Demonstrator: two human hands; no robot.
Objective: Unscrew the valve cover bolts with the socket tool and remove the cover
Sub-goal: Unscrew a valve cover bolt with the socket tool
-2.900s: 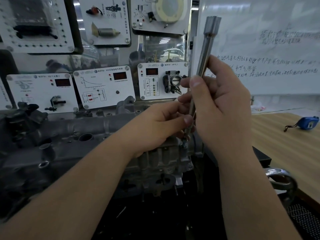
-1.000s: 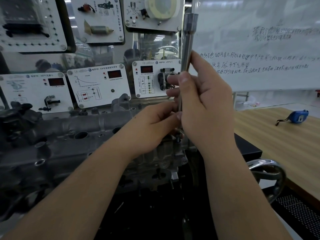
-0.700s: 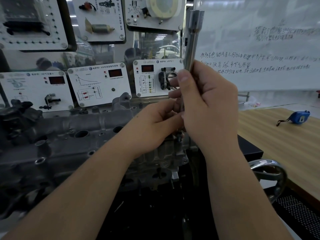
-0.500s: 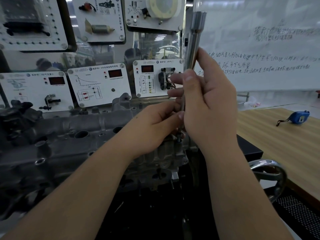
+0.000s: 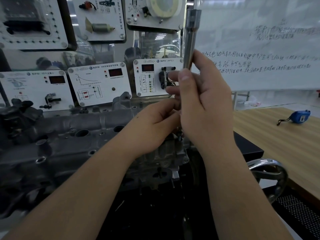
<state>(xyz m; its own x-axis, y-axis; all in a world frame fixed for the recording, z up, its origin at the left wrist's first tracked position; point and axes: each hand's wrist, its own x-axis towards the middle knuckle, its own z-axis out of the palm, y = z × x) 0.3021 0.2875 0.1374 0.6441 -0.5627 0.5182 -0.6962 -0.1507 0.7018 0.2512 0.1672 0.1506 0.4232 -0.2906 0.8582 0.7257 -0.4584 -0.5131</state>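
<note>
- The socket tool (image 5: 190, 40), a long steel shaft, stands nearly upright over the right end of the engine; its wide socket end is at the top, in front of the whiteboard (image 5: 259, 45).
- The right hand (image 5: 206, 104) holds the shaft at mid-height, its grip curled round it with thumb and fingertips pinching the metal.
- The left hand (image 5: 152, 127) reaches in from the left and pinches the lower part of the shaft, just above the engine; the fingertips are partly hidden behind the right hand.
- The tool's lower tip (image 5: 180, 135) meets a small bolt or stud at the right edge of the valve cover (image 5: 72, 135); whether it is fully seated cannot be told.
- The valve cover lies along the top of the engine, stretching left from the hands, with round openings along it.
- Just behind the cover's rear edge stand display panels (image 5: 100, 85), leaving little room that way.
- To the right, beyond a black block (image 5: 247, 148), a wooden surface (image 5: 277, 135) lies open, carrying a blue tape measure (image 5: 299, 116) well apart from the hands.
- A shiny handwheel (image 5: 270, 172) sits low on the right, near the right forearm.
</note>
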